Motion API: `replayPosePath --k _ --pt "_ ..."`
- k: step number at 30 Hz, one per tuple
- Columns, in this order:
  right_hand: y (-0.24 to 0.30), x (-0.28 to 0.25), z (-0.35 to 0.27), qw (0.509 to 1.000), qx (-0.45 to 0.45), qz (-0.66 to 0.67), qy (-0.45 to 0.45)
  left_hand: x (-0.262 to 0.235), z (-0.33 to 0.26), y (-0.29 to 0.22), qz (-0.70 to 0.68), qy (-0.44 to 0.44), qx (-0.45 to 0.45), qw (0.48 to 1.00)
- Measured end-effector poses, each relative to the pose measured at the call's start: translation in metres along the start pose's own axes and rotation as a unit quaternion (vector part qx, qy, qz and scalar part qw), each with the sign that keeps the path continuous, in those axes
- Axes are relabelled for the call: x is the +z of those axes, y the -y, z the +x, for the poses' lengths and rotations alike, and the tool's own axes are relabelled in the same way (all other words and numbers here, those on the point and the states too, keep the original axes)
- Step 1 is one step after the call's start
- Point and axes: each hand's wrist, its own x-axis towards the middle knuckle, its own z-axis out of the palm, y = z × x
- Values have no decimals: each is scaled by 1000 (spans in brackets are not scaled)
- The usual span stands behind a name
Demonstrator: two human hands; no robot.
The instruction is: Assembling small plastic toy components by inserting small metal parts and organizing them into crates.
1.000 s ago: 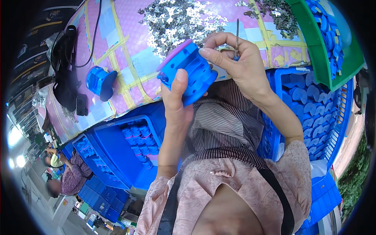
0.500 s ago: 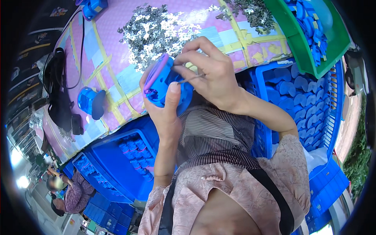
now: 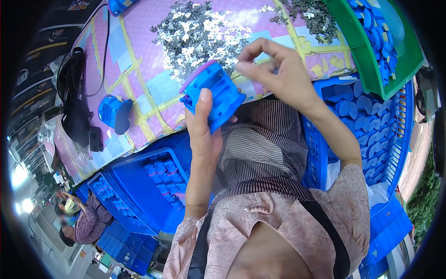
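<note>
Compared with half a second ago, the right hand has moved away from the blue plastic part, and the part is turned so that its hollow side now faces upward more. From where I stand, I see that the left hand holds this part firmly, the thumb lying along its near side and the other fingers mostly hidden beneath it. Its pink-purple disc points to the upper left. The part is held above the front edge of the table, just before a pile of small silver pieces.

The right hand is near the part but apart from it, with thumb and forefinger bent narrowly toward each other. A small blue spot shows among its fingers, but they are blurred, so I cannot tell what this hand is holding.

On the table to the left sits another blue part, beside a black strap. On the right are a green bin and a blue basket filled with blue pieces.
</note>
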Motion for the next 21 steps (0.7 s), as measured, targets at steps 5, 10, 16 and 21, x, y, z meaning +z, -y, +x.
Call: replayPosePath --k 5,10,16,21 --pt "-19 28 -3 989 -95 -88 -75 10 -5 2 52 13 54 997" --pt "-10 30 -2 976 -128 -148 -95 7 -4 11 128 -20 112 985" --pt "-17 40 -1 941 -247 -180 -147 9 -6 13 118 -22 150 981" --pt "-16 44 -5 973 -159 -84 -144 15 -10 8 38 2 116 992"
